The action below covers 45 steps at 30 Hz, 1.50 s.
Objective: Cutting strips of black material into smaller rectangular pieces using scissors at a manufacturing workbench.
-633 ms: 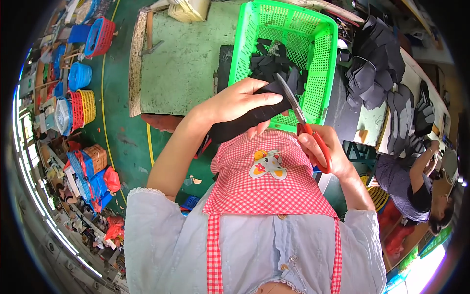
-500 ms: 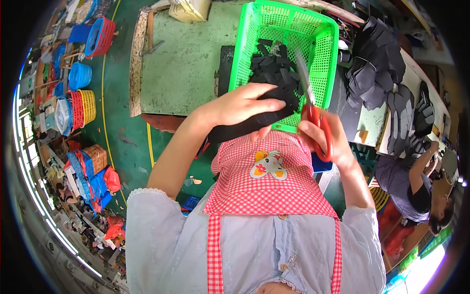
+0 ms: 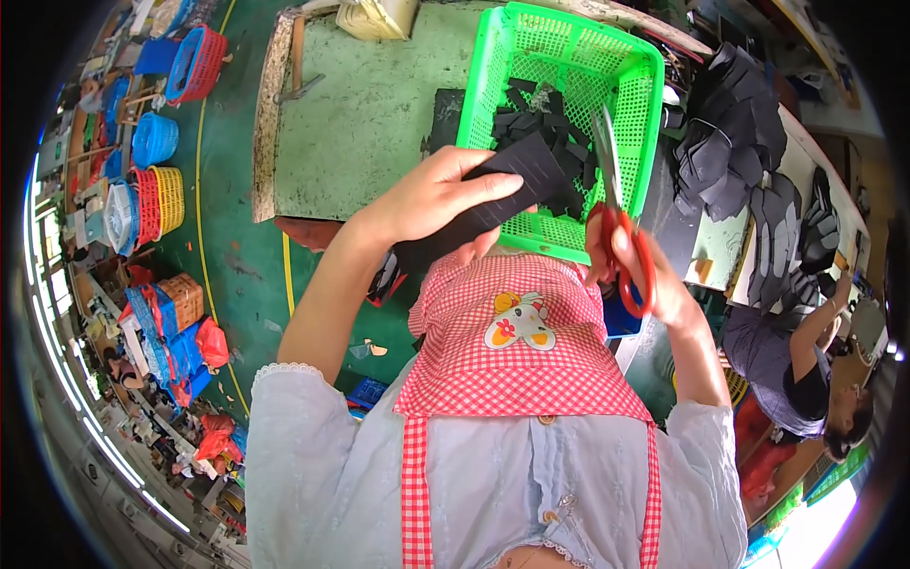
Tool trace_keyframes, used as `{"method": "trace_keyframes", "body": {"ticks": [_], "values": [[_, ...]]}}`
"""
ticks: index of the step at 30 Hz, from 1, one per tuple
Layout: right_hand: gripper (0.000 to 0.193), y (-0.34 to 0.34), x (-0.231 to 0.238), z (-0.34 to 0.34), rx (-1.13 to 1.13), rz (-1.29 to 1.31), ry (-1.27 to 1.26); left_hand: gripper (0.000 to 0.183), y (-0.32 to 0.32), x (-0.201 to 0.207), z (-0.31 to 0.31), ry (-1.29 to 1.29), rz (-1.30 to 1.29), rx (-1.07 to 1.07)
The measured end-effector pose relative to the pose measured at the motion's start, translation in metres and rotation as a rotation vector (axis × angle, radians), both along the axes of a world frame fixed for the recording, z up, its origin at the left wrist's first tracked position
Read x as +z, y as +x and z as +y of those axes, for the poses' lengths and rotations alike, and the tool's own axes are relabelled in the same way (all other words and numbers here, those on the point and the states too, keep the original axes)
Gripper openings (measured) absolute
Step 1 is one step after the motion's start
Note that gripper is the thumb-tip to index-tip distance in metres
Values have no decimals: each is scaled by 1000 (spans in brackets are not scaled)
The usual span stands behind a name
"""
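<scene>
My left hand (image 3: 449,199) grips a long black strip (image 3: 527,169) marked with short pale lines, thumb on top and fingers beneath. The strip slants over the near left edge of a green plastic basket (image 3: 483,81). In my right hand (image 3: 654,275) is a pair of scissors (image 3: 618,213) with red handles, its blades pointing up and away over the basket's right side, apart from the strip. Small black cut pieces (image 3: 569,142) lie heaped inside the basket. Part of the heap is hidden by the strip.
The basket stands on a worn green table (image 3: 365,123) with a hammer (image 3: 301,90) at its left. Piles of black sheet parts (image 3: 725,142) lie to the right, and a person (image 3: 791,356) works beyond them. Red and blue baskets (image 3: 197,64) stand far left.
The strip has tilted up more steeply, and my left hand has drawn slightly left. My right hand and the scissors have shifted a little right, with the blades more upright.
</scene>
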State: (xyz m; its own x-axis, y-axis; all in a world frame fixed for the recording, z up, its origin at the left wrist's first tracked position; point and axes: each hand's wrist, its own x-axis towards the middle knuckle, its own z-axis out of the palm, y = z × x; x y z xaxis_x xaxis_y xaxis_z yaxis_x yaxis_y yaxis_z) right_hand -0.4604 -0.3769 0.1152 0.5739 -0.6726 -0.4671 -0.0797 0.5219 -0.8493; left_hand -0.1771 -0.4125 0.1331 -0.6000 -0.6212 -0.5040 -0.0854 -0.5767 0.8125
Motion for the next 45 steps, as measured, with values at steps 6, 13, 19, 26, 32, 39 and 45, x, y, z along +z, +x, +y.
{"method": "trace_keyframes", "body": {"ticks": [6,13,19,26,32,39,45], "values": [[61,-2,-8,21,193,146,-171,36,-2,5,-5,-15,8,-35],[49,-3,9,14,237,289,-205,37,-5,3,-8,-4,-7,-93],[47,-2,16,19,163,320,-55,36,-6,3,-10,37,25,-106],[45,1,8,22,96,270,-18,29,-13,-10,-9,124,110,-158],[28,13,5,6,-24,178,26,31,-23,-10,1,123,34,-156],[29,24,-1,-11,-237,69,-182,30,-19,-17,8,136,45,-251],[37,1,-12,-3,-33,-116,-10,34,-9,-4,3,43,1,-43]]}}
